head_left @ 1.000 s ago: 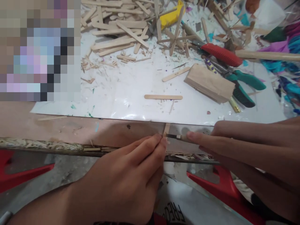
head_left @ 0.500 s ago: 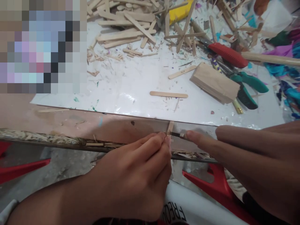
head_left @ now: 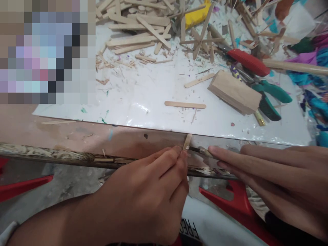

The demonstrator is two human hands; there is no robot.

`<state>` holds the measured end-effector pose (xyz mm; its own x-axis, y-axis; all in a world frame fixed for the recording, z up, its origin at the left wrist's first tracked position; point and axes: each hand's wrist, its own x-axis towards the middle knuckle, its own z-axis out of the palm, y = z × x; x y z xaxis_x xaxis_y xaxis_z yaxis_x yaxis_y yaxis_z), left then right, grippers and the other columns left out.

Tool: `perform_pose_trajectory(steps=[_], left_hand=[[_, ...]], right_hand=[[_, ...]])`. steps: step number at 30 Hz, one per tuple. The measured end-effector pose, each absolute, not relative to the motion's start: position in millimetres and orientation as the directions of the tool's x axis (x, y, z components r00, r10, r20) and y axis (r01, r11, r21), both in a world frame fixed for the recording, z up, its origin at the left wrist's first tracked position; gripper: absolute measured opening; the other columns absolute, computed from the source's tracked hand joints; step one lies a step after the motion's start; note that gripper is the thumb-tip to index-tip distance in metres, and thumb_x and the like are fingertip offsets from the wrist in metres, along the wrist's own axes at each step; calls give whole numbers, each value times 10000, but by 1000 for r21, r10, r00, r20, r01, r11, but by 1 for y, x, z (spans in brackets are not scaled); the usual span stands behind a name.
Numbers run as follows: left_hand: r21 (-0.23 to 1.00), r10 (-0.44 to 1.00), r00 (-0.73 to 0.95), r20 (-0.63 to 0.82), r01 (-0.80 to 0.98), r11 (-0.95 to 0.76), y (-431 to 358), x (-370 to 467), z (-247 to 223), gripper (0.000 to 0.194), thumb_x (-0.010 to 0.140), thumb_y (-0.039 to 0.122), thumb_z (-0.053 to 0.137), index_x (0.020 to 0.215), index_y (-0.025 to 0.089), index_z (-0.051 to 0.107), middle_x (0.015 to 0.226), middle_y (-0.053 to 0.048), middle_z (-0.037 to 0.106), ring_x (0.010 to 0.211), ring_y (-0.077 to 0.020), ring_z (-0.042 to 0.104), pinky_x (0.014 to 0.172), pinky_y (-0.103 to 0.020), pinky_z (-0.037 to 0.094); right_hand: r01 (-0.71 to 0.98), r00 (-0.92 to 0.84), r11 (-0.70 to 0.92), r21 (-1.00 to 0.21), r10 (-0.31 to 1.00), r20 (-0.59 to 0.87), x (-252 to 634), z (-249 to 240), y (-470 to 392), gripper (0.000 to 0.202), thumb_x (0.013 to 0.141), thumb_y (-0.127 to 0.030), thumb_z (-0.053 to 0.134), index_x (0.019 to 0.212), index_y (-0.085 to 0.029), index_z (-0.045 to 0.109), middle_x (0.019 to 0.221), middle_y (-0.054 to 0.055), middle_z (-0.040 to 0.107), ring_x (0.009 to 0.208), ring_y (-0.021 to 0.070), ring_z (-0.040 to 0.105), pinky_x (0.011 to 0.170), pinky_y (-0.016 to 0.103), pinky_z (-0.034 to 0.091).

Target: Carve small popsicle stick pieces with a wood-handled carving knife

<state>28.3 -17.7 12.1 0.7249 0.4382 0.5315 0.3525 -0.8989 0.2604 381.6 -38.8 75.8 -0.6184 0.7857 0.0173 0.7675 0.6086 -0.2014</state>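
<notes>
My left hand (head_left: 151, 191) is closed at the table's front edge, its fingertips pinching a small wooden stick (head_left: 188, 140) that points up from them. From the right comes my right hand (head_left: 251, 167), closed on a thin tool with a narrow metal blade (head_left: 196, 149). Its index finger lies stretched along the handle. The blade's tip touches the stick right beside my left fingertips. Most of the tool's handle is hidden by my right hand.
On the white sheet (head_left: 128, 102) lie a loose craft stick (head_left: 185, 105), a wooden block (head_left: 234, 92), green-handled pliers (head_left: 275, 92), a red-handled tool (head_left: 248, 61) and a pile of craft sticks (head_left: 138, 37). Wood scraps fill the table's front edge. Red stool legs show below.
My right hand has shifted slightly right and down, and more of the blade tool shows. The cut spot on the stick looks paler. My left hand has barely moved.
</notes>
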Motion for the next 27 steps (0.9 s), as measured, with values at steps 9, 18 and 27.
perform_pose_trajectory(steps=[9, 18, 27], left_hand=[[237, 420, 744, 520, 347, -907, -17, 29, 11, 539, 1321, 32, 449, 1260, 45, 984, 1280, -151, 1006, 1085, -272, 922, 1229, -369, 715], [278, 457, 739, 495, 364, -889, -18, 25, 12, 504, 1324, 34, 460, 1337, 50, 964, 1384, -119, 1002, 1259, -276, 943, 1332, -359, 677], [310, 484, 736, 472, 376, -873, -18, 29, 15, 477, 1324, 32, 502, 1278, 57, 976, 1348, -114, 1002, 1239, -272, 926, 1278, -355, 718]], right_hand=[[764, -592, 580, -281, 804, 52, 369, 71, -44, 514, 1340, -330, 613, 1816, -498, 711, 1399, -35, 1001, 1006, 235, 988, 746, 337, 760], [748, -609, 610, -262, 787, 95, 370, 61, -45, 604, 1329, -267, 564, 1900, -442, 651, 1101, 6, 955, 694, 233, 845, 554, 393, 599], [773, -622, 611, -171, 783, -14, 364, 73, -64, 860, 1234, -204, 608, 2056, -381, 428, 1033, 13, 899, 619, 280, 774, 524, 487, 519]])
